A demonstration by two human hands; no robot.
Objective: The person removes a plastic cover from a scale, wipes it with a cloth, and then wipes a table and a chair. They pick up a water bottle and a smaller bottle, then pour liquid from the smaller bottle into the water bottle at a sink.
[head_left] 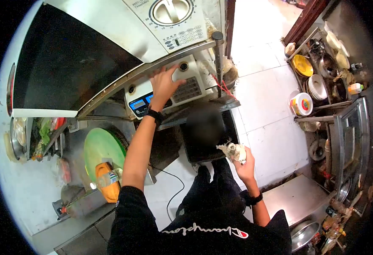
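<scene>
My left hand [165,87] reaches under the microwave with its fingers spread over a white digital scale [136,86]. The palm side is hidden. Near my wrist, the scale's blue displays [139,104] are lit, and a dark keypad [187,90] lies right of the hand. Low in front of my body, my right hand [245,166] is closed around a crumpled, off-white rag with dark stains [234,152]. Beyond the rag is a dark bin-like container [190,144], partly blurred. Black bands circle both wrists.
A microwave [169,12] sits above the scale on a metal-edged shelf. At left are a round green board [103,146] and an orange item [108,187]. Racks at right hold bowls [316,87] and a white tub [301,104]. A black cable [182,182] crosses the tiled floor.
</scene>
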